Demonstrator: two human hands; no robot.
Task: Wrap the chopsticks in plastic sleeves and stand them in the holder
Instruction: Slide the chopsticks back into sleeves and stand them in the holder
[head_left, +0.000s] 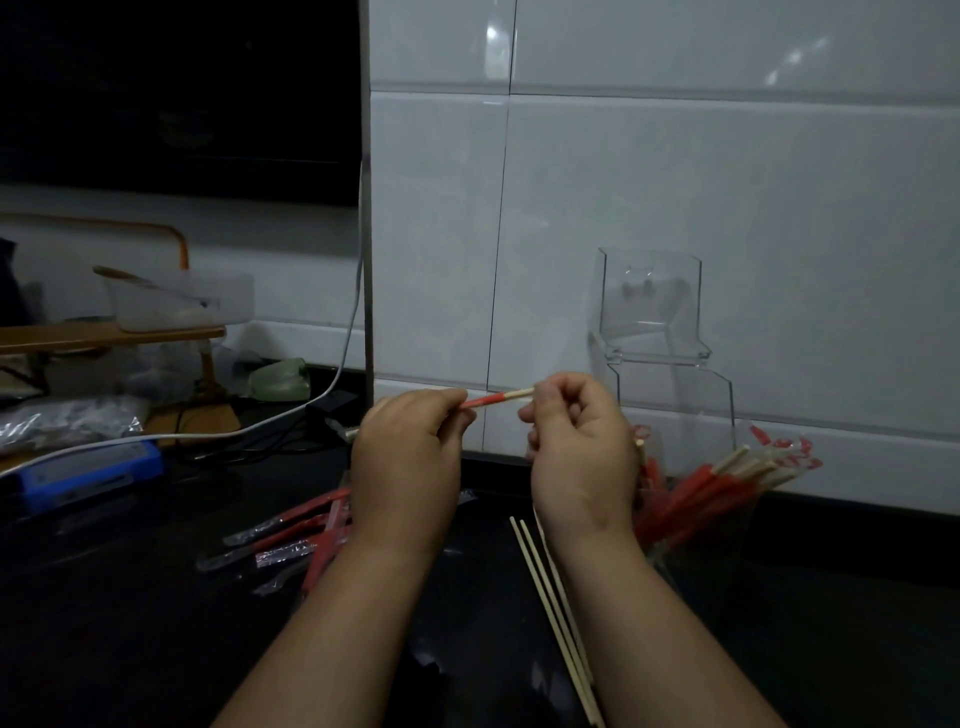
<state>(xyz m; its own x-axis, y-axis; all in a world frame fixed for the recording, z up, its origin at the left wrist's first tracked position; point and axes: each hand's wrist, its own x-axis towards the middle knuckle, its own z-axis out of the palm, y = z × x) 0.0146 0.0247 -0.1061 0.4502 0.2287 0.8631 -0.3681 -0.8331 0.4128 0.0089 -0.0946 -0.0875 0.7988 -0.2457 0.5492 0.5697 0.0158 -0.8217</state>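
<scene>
My left hand pinches the red end of a plastic sleeve, and my right hand pinches the bare wooden chopstick that sticks out of it, both raised above the black counter. A clear plastic holder with its lid up stands against the tiled wall at right, with several red-sleeved chopsticks leaning in it. Bare chopsticks lie on the counter under my right forearm. Empty red-and-clear sleeves lie at the left of my left wrist.
A blue box and a white cable lie at the left. Behind them stand a wooden rack with a translucent tub, and crumpled plastic bags. White wall tiles close off the counter's back.
</scene>
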